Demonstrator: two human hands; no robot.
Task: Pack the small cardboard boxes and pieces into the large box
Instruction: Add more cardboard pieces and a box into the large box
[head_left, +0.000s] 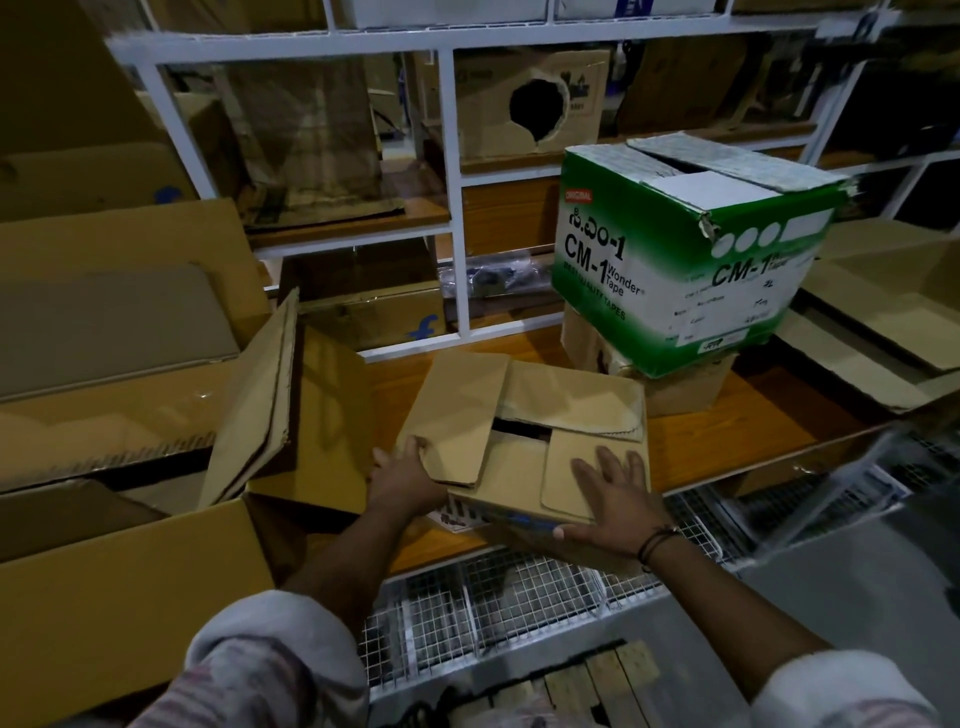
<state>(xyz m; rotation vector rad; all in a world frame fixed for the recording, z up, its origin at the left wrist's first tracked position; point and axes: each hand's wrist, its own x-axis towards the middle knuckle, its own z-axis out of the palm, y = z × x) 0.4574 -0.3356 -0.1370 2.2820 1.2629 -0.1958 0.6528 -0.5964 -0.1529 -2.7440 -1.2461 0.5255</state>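
Cardboard fills the head view: the small cardboard box (566, 400) sits at centre frame on the wooden bench (727, 441), its flaps half folded. My left hand (405, 480) grips the box's left flap, fingers curled over its edge. My right hand (610, 493) lies flat on the near flap, fingers spread, clasping nothing. At lower left the large box (104, 597) stands open, just beside. A green tape carton (675, 249) sits upper right.
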